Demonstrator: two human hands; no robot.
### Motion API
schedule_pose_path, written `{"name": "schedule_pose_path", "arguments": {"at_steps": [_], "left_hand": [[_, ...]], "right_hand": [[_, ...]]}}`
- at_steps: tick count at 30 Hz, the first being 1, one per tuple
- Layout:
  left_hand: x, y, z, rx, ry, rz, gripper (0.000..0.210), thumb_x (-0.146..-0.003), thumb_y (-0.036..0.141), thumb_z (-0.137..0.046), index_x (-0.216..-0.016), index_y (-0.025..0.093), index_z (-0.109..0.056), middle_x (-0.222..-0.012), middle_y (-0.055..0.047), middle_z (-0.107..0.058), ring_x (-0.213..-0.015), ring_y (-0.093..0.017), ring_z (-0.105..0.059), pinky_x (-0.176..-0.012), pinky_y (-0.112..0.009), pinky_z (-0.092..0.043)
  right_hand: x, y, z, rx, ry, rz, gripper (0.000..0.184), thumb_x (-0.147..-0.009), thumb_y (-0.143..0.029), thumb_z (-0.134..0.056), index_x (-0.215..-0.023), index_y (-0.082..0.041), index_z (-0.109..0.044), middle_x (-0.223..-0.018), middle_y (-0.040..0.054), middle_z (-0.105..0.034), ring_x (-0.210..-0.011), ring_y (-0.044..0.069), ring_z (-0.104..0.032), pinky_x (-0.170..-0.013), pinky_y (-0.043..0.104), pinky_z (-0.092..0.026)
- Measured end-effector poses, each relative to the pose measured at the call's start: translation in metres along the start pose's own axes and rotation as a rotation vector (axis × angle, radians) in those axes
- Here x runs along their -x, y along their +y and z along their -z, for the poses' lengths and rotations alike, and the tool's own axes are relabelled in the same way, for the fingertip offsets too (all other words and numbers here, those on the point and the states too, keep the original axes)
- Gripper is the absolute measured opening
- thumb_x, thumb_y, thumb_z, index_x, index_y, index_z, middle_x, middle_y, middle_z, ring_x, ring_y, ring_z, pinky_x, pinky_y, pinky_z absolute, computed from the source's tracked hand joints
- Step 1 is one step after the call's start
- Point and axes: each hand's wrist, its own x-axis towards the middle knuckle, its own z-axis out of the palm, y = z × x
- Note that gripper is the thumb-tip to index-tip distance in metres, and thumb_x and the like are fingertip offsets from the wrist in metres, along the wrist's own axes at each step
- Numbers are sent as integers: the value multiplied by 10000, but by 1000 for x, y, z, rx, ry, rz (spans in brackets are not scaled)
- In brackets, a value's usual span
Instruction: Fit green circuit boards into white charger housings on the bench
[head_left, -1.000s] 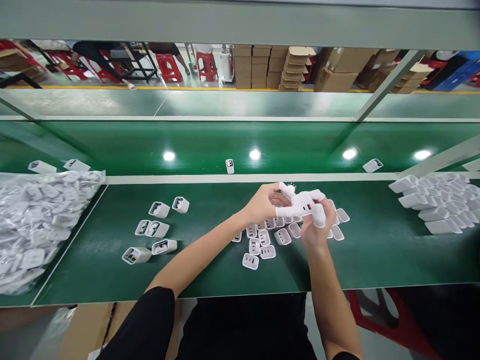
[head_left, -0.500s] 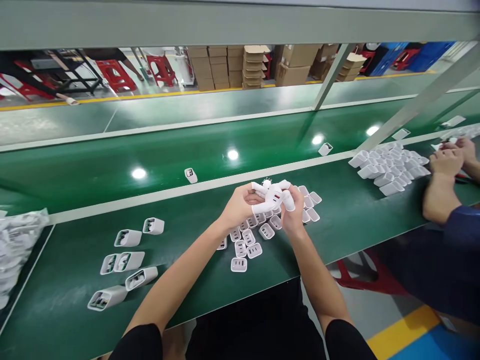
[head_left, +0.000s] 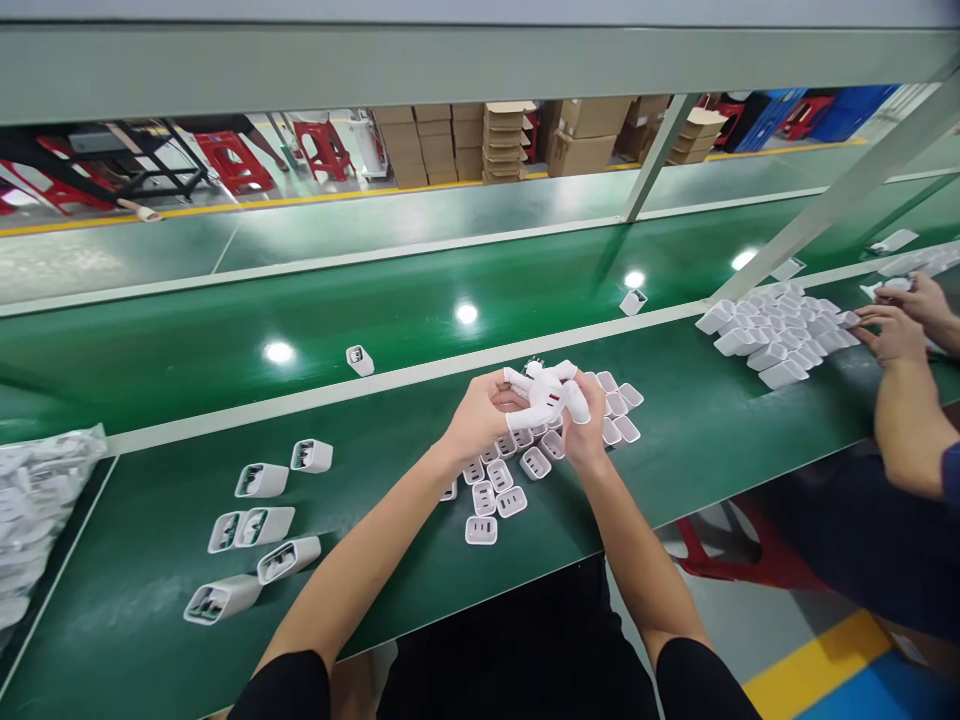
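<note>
Both my hands are raised over the green worktop, with white finger cots on several fingertips. Between them is a small white charger part (head_left: 553, 399) with dark and reddish port slots facing me; the fingers cover most of it. My left hand (head_left: 478, 412) grips it from the left, and my right hand (head_left: 586, 428) closes on it from the right. Small prongs or pins show just above the fingertips. Under and around my hands lie many white charger faceplates (head_left: 481, 530) with port slots, partly hidden by the hands.
Open white charger housings (head_left: 223, 600) with circuit boards inside lie at left, beside bagged white parts (head_left: 45, 500). White shells (head_left: 772, 330) are heaped at right near another person's hands (head_left: 904, 330). Behind a pale rail, a green belt carries a charger housing (head_left: 360, 360). A metal post (head_left: 660, 160) stands beyond.
The housings on the green belt have shifted left. The other person's near hand has moved to the edge of the shell heap. My hands stay nearly still around the charger part.
</note>
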Motion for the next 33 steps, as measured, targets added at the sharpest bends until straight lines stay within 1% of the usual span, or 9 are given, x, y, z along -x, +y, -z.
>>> {"name": "schedule_pose_path", "arguments": {"at_steps": [3, 6, 11, 15, 19, 21, 24, 28, 33], "left_hand": [[-6, -4, 2, 66, 57, -17, 579, -528, 316, -1128, -990, 169, -810, -946, -72, -844, -871, -221, -813, -862, -351, -680], [-15, -6, 11, 149, 155, -61, 597, -520, 370, -1136, -978, 177, -804, -958, -60, -844, -899, -226, -816, -944, -409, -695], [-29, -2, 40, 232, 310, -165, 593, -541, 512, -1116, -897, 187, -769, -975, -49, -828, -920, -223, -802, -1073, -531, -682], [-37, -4, 61, 192, 416, -226, 627, -521, 504, -1114, -924, 187, -752, -1018, -46, -808, -918, -207, -796, -1093, -535, -667], [-45, -14, 79, 43, 490, -263, 612, -629, 566, -1046, -960, 197, -688, -1089, -62, -781, -974, -216, -796, -1061, -505, -666], [-48, -21, 92, -72, 554, -275, 598, -659, 497, -1039, -992, 208, -636, -1109, -53, -760, -1014, -207, -789, -1052, -457, -657], [-50, -30, 123, -342, 719, -288, 574, -694, 283, -1009, -1040, 229, -553, -1173, -45, -693, -1102, -203, -763, -1105, -425, -621], [-44, -33, 168, -546, 862, -247, 536, -658, 39, -907, -1013, 223, -550, -1310, -98, -559, -1141, -266, -711, -1151, -492, -585], [-32, -26, 200, -653, 934, -207, 509, -643, -39, -830, -995, 216, -565, -1358, -121, -497, -1164, -341, -686, -1205, -586, -512]], "right_hand": [[2, 1, 0, 4, 5, 25, 482, -1064, -720, -638, -1156, -286, -827, -981, 39, -752, -970, 262, -719, -943, 447, -599], [2, 3, 0, 9, 10, 69, 495, -1114, -685, -563, -1305, -306, -820, -914, 23, -705, -960, 260, -699, -1010, 471, -579], [1, 4, 2, 34, 20, 76, 518, -1126, -683, -528, -1283, -291, -828, -919, 32, -707, -922, 260, -679, -1016, 488, -562], [2, 2, 1, 39, -10, 99, 553, -1121, -713, -499, -1236, -292, -839, -976, 44, -728, -910, 257, -670, -987, 476, -559], [2, -1, 1, 18, -38, 120, 620, -1107, -767, -449, -1198, -293, -837, -1039, 63, -750, -875, 255, -656, -941, 473, -558], [2, -1, 0, 9, -33, 127, 634, -1099, -781, -443, -1177, -290, -836, -1052, 70, -756, -869, 256, -645, -914, 470, -547], [1, -3, -1, -11, -34, 134, 672, -1088, -813, -421, -1148, -291, -841, -1053, 71, -749, -867, 254, -630, -889, 460, -526], [0, -5, -2, -38, -31, 141, 689, -1071, -840, -429, -1104, -296, -851, -989, 60, -720, -860, 258, -626, -904, 468, -522], [1, -4, -2, -89, -48, 144, 659, -1082, -812, -462, -1126, -293, -867, -983, 55, -715, -867, 248, -617, -923, 454, -510]]}}
